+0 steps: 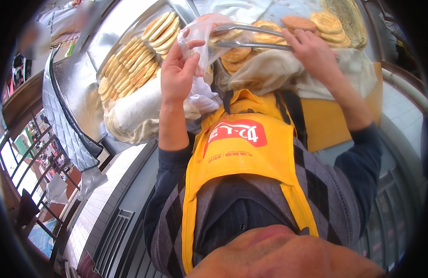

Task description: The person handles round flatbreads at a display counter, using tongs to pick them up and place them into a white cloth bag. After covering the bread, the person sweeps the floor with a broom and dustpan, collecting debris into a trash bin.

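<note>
My left hand (178,76) is raised at the centre, thumb and fingers pinching the edge of a thin clear plastic bag (202,52). Metal tongs (258,29) are held in my right hand (311,52), and their two arms point left. The tong tips reach into the mouth of the bag. A round brownish flatbread (213,18) shows at the tips, partly behind the plastic; whether the tongs grip it I cannot tell. Beneath the tongs lie more round flatbreads (235,54), and a browner flatbread (297,22) rests just beyond my right hand.
Rows of stacked flatbreads (130,65) fill the tray area at left. Crumpled white cloths (135,109) cover the near edge of the counter, with another cloth (353,69) at right. A quilted silver cover (68,113) hangs at far left. More flatbreads (328,27) sit at far right.
</note>
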### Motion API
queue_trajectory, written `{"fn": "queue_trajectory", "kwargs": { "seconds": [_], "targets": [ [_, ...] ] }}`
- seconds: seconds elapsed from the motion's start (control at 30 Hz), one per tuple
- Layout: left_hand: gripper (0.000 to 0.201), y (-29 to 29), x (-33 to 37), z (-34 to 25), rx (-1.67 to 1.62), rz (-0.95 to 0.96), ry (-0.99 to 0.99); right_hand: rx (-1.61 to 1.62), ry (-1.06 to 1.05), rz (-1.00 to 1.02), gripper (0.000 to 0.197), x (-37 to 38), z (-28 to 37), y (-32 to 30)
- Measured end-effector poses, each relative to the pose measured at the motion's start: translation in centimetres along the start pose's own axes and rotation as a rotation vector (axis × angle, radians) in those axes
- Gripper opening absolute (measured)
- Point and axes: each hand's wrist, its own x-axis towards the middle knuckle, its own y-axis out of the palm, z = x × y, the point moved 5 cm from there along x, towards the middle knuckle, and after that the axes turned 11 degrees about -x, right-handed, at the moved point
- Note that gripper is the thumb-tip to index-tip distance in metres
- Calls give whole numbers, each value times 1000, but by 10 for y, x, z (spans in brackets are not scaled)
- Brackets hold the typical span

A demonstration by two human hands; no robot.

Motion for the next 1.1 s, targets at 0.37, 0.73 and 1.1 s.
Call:
{"fn": "queue_trajectory", "kwargs": {
  "seconds": [0.37, 0.73, 1.1],
  "targets": [
    [62, 2, 12, -15, -84, -9, 55, 161, 187, -53, 60, -4, -34, -32],
    [63, 13, 14, -14, -58, 2, 100, 92, -6, -1, 51, -13, 1, 5],
    [62, 1, 17, -13, -203, 3, 121, 36, 78, 72, 49, -24, 18, 20]
  ]
}}
